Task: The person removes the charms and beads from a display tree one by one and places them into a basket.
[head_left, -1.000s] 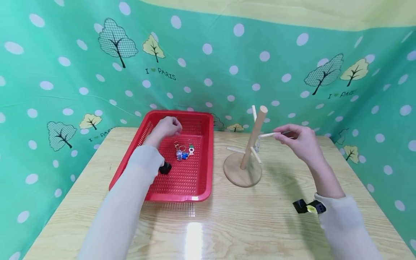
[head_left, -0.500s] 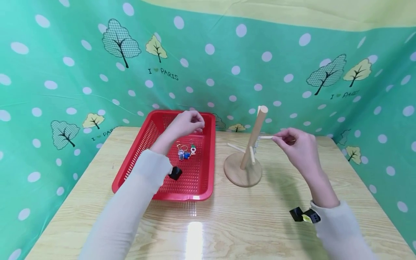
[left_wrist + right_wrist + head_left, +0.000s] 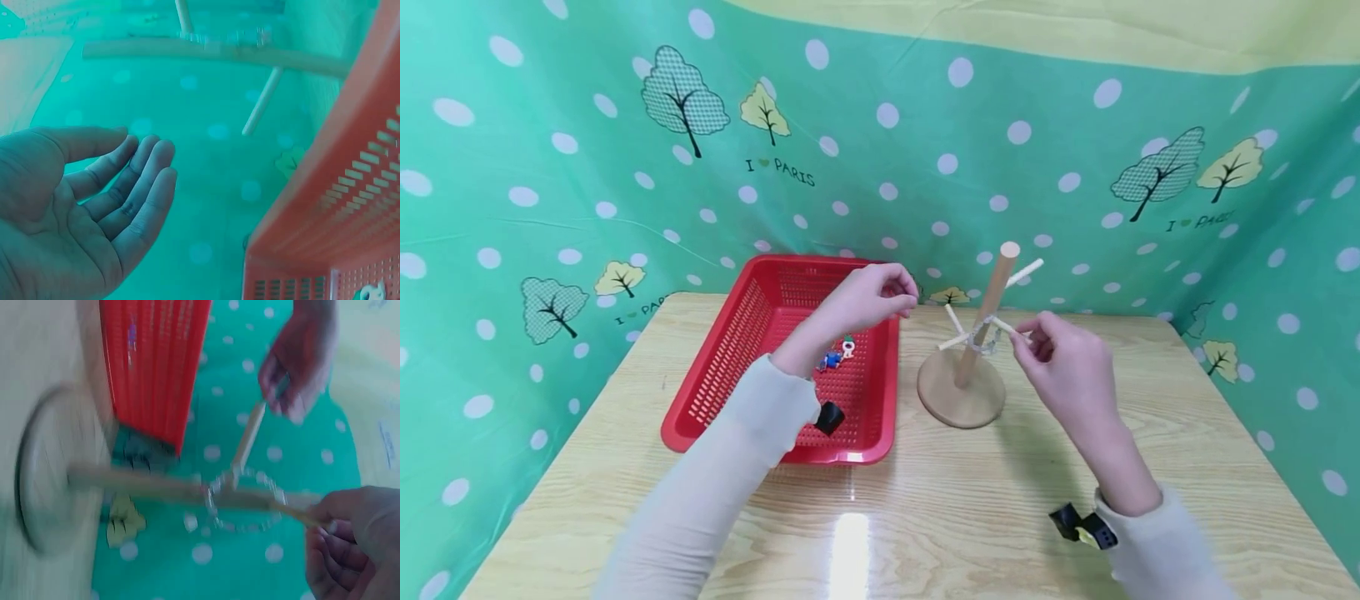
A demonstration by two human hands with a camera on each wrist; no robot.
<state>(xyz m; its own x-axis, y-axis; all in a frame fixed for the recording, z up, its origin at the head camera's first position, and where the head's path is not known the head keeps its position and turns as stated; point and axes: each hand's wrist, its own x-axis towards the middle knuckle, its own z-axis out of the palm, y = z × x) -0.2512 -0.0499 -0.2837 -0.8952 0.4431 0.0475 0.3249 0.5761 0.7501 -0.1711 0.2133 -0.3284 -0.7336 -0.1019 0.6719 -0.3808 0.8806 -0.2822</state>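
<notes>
Red basket [image 3: 752,350] sits on the left half of the wooden table [image 3: 925,508], w/ a few small keychains [image 3: 838,354] lying in it near the far right corner, partly hidden behind the left forearm. Left hand [image 3: 876,296] hangs above the basket's far right corner, between basket and wooden peg stand [image 3: 973,367]; from the head view the fingers look curled in, but the left wrist cam shows the palm [image 3: 69,206] relaxed, fingers loosely bent, holding nothing. It's near the stand's pegs, not touching them.

Stand is just right of the basket: round base on the table, leaning post, thin pegs sticking out at diff. heights. A clear beaded ring [image 3: 240,500], prob. a bracelet or key loop (right wrist cam is blurry, hard to say), hangs around the post where the pegs cross.

Right hand [image 3: 1063,367] is just right of the post, thumb and fingertips pinching the outer end of one peg [image 3: 1009,328]; the ring sits at that peg's inner end, close to but apart from the fingers. Green dotted cloth w/ tree prints [image 3: 685,92] backs the whole setup.
</notes>
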